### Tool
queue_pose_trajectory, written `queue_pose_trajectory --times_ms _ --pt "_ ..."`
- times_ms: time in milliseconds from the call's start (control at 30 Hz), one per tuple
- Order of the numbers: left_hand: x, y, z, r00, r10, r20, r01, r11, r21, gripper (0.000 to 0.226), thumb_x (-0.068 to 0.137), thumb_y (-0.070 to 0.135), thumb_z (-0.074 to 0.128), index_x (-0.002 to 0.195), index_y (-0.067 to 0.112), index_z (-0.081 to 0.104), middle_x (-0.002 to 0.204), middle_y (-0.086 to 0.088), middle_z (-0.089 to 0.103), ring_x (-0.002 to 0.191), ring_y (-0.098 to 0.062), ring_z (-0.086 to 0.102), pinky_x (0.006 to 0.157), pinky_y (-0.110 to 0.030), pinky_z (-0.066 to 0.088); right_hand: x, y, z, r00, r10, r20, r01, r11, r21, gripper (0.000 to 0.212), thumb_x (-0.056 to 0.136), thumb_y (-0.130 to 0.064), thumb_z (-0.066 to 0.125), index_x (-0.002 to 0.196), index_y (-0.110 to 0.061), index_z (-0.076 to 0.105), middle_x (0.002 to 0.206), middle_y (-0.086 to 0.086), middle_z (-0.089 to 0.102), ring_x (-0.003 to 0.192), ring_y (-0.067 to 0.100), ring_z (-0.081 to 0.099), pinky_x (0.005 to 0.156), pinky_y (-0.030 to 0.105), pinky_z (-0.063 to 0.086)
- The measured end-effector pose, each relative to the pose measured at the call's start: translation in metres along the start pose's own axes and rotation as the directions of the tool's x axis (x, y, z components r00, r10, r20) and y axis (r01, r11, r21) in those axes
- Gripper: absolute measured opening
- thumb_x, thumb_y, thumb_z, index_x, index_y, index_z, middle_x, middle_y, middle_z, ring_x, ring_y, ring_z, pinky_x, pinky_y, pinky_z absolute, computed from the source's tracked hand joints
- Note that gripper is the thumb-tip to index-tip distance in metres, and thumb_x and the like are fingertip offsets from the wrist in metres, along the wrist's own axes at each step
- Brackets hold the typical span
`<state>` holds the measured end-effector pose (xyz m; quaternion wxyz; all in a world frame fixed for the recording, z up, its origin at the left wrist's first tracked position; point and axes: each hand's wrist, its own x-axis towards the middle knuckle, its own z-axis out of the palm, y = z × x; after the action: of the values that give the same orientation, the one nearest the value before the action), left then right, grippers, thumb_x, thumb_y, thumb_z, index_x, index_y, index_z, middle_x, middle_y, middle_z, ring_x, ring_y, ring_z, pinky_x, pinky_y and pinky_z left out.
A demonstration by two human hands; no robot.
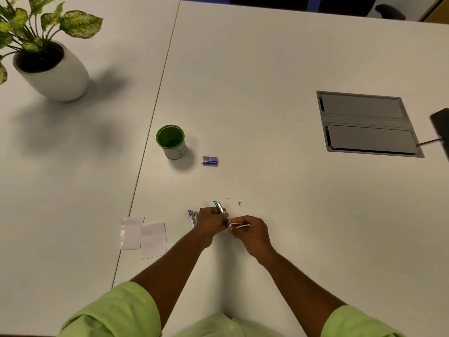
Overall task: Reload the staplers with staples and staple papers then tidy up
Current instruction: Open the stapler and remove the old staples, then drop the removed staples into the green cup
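My left hand (211, 221) grips a small teal stapler (220, 208), its tip sticking up and away past my fingers. My right hand (250, 231) pinches a thin silvery strip of staples (239, 224) at the stapler's near end. A purple stapler (193, 217) lies on the table just left of my left hand, partly hidden by it. Two white paper slips (142, 235) lie side by side further left. A small blue staple box (210, 161) sits beyond my hands. Loose staple bits (239, 203) lie just past my right hand.
A green-rimmed cup (171, 141) stands left of the staple box. A potted plant (48, 59) fills the far left corner. A grey cable hatch (366, 124) is set into the table at the right, with a dark device (441, 125) at the right edge.
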<state>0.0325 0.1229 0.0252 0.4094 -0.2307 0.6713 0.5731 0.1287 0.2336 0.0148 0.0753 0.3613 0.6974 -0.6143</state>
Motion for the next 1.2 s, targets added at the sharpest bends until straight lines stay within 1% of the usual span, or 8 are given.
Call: queue_pose_trajectory --times_ms 100,233,400,533,667,867,1067,1200 --pt "0.005 -0.003 -0.002 0.999 0.033 -0.017 -0.032 0.999 0.036 0.012 0.090 -0.002 0.063 0.098 -0.001 0.072 0.094 -0.021 0.072 0.081 -0.026 0.068 0.082 -0.037 0.060 0.004 0.000 -0.002 0.995 -0.087 -0.040 0.083 0.992 -0.097 0.019 0.075 -0.012 0.086 0.089 -0.023 0.078 0.083 -0.011 0.077 0.075 0.005 0.073 0.070 0.016 0.056" --pt "0.009 0.001 -0.010 0.971 0.217 -0.103 -0.192 0.959 0.209 0.026 0.093 0.011 0.065 0.118 0.005 0.068 0.111 -0.013 0.072 0.103 -0.026 0.069 0.100 -0.042 0.053 0.015 -0.002 -0.010 0.970 -0.170 -0.173 0.131 0.968 -0.214 0.018 0.075 -0.016 0.087 0.089 -0.022 0.077 0.084 -0.012 0.075 0.074 0.003 0.071 0.070 0.018 0.057" --pt "0.016 0.006 -0.040 0.783 0.610 -0.123 -0.458 0.699 0.550 0.021 0.094 0.008 0.059 0.114 0.009 0.067 0.112 -0.008 0.069 0.103 -0.023 0.066 0.093 -0.027 0.049 0.035 -0.009 -0.026 0.920 -0.257 -0.295 0.149 0.928 -0.343 0.017 0.076 -0.013 0.085 0.088 -0.019 0.074 0.084 -0.006 0.071 0.074 0.007 0.067 0.070 0.022 0.056" --pt "0.031 0.001 -0.073 0.703 0.705 -0.092 -0.461 0.550 0.696 0.028 0.093 0.012 0.059 0.121 0.014 0.061 0.124 -0.004 0.058 0.111 -0.021 0.061 0.095 -0.027 0.047 0.052 -0.012 -0.039 0.900 -0.254 -0.355 0.101 0.912 -0.397 0.017 0.078 -0.010 0.082 0.091 -0.016 0.074 0.085 -0.002 0.072 0.075 0.012 0.067 0.073 0.025 0.055" --pt "0.052 -0.005 -0.106 0.732 0.680 -0.033 -0.332 0.399 0.855 0.049 0.098 0.019 0.053 0.145 0.007 0.043 0.153 -0.012 0.040 0.147 -0.029 0.030 0.121 -0.042 0.024 0.063 -0.010 -0.045 0.891 -0.267 -0.366 0.079 0.887 -0.455 0.018 0.079 -0.008 0.080 0.093 -0.015 0.072 0.091 0.001 0.071 0.081 0.016 0.067 0.074 0.023 0.048" --pt "0.073 -0.006 -0.143 0.761 0.647 0.047 -0.261 0.239 0.935 0.066 0.101 0.031 0.046 0.156 0.006 0.020 0.166 -0.010 0.013 0.154 -0.028 0.007 0.124 -0.044 0.012 0.070 -0.005 -0.041 0.894 -0.261 -0.365 0.042 0.859 -0.510 0.019 0.080 -0.007 0.076 0.095 -0.015 0.070 0.094 0.001 0.068 0.084 0.019 0.066 0.075 0.026 0.047" --pt "0.083 -0.007 -0.154 0.809 0.581 0.091 -0.245 0.192 0.950 0.073 0.101 0.037 0.044 0.158 0.007 0.008 0.167 -0.008 -0.002 0.154 -0.027 0.000 0.124 -0.045 0.012 0.070 0.002 -0.037 0.891 -0.289 -0.349 0.045 0.823 -0.567 0.023 0.080 -0.007 0.076 0.098 -0.019 0.069 0.096 -0.002 0.066 0.085 0.018 0.066 0.073 0.026 0.047" --pt "0.085 -0.010 -0.148 0.833 0.547 0.082 -0.259 0.255 0.932 0.076 0.101 0.036 0.046 0.158 0.009 0.003 0.167 -0.006 -0.008 0.154 -0.025 -0.004 0.124 -0.044 0.011 0.070 0.002 -0.036 0.900 -0.275 -0.339 0.031 0.816 -0.578 0.028 0.079 -0.009 0.076 0.101 -0.023 0.067 0.098 -0.004 0.064 0.089 0.019 0.065 0.074 0.031 0.051"
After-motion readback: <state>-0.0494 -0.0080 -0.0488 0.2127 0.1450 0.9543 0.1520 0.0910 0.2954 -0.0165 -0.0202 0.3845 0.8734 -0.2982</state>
